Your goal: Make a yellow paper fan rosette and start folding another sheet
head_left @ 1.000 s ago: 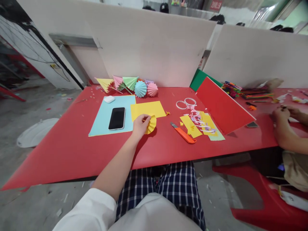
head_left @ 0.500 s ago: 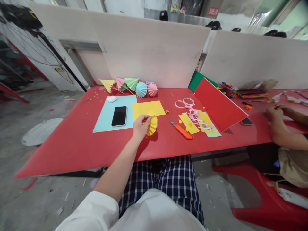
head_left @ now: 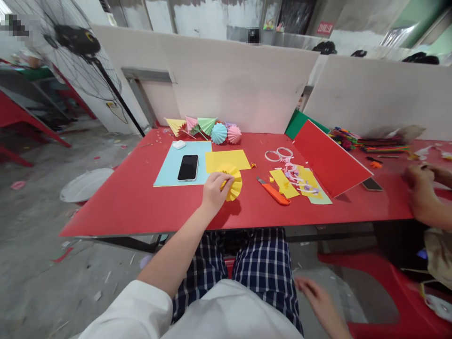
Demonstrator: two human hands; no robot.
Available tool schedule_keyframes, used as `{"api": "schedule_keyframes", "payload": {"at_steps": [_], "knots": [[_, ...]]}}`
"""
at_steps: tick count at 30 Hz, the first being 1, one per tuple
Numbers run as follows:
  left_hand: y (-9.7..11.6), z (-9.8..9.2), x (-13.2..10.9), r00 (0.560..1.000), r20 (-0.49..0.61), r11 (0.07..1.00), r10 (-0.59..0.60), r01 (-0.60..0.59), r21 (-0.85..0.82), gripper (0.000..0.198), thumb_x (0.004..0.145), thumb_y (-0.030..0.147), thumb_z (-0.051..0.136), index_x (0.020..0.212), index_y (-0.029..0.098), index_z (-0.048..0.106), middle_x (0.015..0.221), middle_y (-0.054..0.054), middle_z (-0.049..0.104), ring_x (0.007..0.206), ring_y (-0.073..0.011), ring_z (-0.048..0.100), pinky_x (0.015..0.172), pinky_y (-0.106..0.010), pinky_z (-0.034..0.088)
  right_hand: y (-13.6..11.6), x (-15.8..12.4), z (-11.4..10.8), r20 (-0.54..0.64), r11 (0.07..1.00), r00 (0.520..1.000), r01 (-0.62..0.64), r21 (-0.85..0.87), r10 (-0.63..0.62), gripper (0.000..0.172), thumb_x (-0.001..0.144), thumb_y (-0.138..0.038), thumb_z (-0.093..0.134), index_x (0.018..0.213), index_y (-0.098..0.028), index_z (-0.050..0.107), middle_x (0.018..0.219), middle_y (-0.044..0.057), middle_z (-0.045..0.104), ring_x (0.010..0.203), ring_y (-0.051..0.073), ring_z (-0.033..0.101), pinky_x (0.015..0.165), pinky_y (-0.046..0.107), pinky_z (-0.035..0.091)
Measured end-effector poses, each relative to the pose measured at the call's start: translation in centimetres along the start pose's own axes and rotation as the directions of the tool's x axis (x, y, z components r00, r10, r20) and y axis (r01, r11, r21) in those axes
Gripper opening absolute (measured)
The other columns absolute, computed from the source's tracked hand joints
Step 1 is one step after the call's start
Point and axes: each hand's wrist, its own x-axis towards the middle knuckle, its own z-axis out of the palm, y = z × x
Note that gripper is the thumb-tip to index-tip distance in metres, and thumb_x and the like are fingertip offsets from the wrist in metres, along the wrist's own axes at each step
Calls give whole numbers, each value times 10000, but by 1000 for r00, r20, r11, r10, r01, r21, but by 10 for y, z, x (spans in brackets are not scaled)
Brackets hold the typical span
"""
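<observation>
Bright, even light fell on the desk [head_left: 141, 207] with soft shadows. Wide-angle distortion bent the edges, and the near right hand [head_left: 316, 296] was blurred.

The right hand [head_left: 314, 294], low and near, is blurred, so its grip is unclear. The left hand [head_left: 213, 190] hides the left part of the yellow paper fan [head_left: 236, 187]. 1 co-worker's hand [head_left: 420, 190] is cut off at the right edge. 1 phone [head_left: 371, 184] lies partly under the red board [head_left: 328, 160].

Left hand [head_left: 213, 193] pinches yellow pleated fan [head_left: 236, 186] over red table [head_left: 134, 207]; right hand [head_left: 312, 294] low beside lap, blurred.
</observation>
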Motion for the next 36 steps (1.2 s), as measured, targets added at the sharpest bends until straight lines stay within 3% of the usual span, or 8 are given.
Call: {"api": "schedule_keyframes", "payload": {"at_steps": [5, 9, 13, 15, 18, 23, 29, 36], "knots": [[-4, 8, -4, 967, 55, 960, 249, -254, 116, 141, 841, 238, 502, 797, 194, 629, 748, -38, 625, 739, -147, 559, 699, -282, 428, -77, 101, 22, 71, 942, 981, 155, 296, -183, 293, 768, -444, 551, 950, -233, 641, 956, 70, 674, 928, 230, 622, 877, 376, 468], [-11, 17, -6, 916, 151, 898, 372, -397, 192, 135, 847, 216, 493, 826, 204, 626, 762, -35, 631, 756, -151, 555, 697, -282, 413, -143, 168, 63, 90, 826, 946, 222, 518, -310, 284, 759, -423, 560, 987, -255, 596, 1022, 44, 636, 980, 194, 586, 816, 333, 489], [-22, 22, -4, 848, 233, 823, 476, -523, 223, 118, 847, 196, 492, 855, 193, 610, 796, -30, 640, 773, -151, 556, 707, -283, 411, -162, 215, 100, 134, 734, 962, 87, 674, -237, 257, 635, -378, 677, 791, -217, 551, 719, -21, 587, 660, 126, 569, 612, 270, 485], [-29, 24, -2, 837, 263, 811, 480, -538, 229, 111, 846, 203, 497, 846, 193, 607, 792, -28, 640, 779, -151, 558, 712, -283, 409, -162, 228, 108, 118, 724, 951, 132, 677, -284, 247, 595, -323, 707, 726, -201, 537, 638, -43, 549, 594, 100, 523, 589, 245, 449], [-38, 29, 3, 885, 245, 857, 395, -451, 249, 121, 841, 243, 511, 786, 190, 605, 746, -28, 631, 748, -155, 554, 695, -286, 405, -163, 245, 113, 55, 725, 944, 213, 655, -326, 201, 597, -289, 695, 687, -194, 543, 609, -47, 535, 581, 94, 493, 592, 241, 423], [-47, 48, 20, 992, 100, 974, 77, -97, 207, 186, 862, 288, 469, 795, 173, 600, 758, -49, 622, 738, -157, 542, 692, -282, 423, -164, 282, 124, 22, 732, 952, 219, 646, -304, 112, 624, -257, 623, 720, -202, 602, 724, -10, 610, 705, 134, 554, 655, 270, 446], [-59, 73, 37, 960, 74, 956, -271, 259, 140, 207, 872, 289, 431, 883, 185, 610, 863, -48, 649, 823, -169, 564, 741, -292, 435, -161, 312, 139, 9, 736, 950, 235, 635, -312, 123, 630, -266, 598, 718, -195, 646, 798, 11, 657, 794, 161, 586, 756, 309, 457], [-73, 76, 32, 941, 141, 949, -307, 293, 114, 212, 849, 328, 464, 813, 205, 633, 825, -46, 649, 821, -192, 550, 755, -332, 426, -154, 313, 144, 77, 755, 941, 214, 620, -330, 189, 641, -302, 628, 791, -197, 672, 863, 23, 675, 842, 168, 590, 800, 324, 446]]}}
